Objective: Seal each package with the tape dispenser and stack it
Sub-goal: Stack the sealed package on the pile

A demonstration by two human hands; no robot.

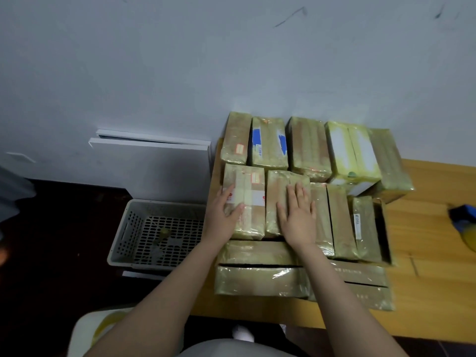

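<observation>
The right hand (297, 217) lies flat with its fingers spread a little on top of a brown taped package (275, 199) in the middle row. The left hand (226, 212) rests just beside it on the left side of a package with white labels (253, 202). Its fingers are straight and its thumb lies on top. These two packages touch side by side. More taped packages stand in the same row to the right. Behind them another row stands at the back edge of the wooden tabletop (432, 253), against the grey wall (180, 60); one of these is a package with blue marks (268, 145). In front of the hands, long flat packages (257, 280) lie sideways near the front edge. All the packages fill the left end of the tabletop. The blue tape dispenser (463, 217) with yellow tape lies well apart at the right edge of the view; it looks blurry. On the dark floor left of the table sits a grey plastic basket (134, 228) with holes. White boards (154, 163) lean on the wall behind it. A yellow tape roll (108, 323) shows under the left arm.
</observation>
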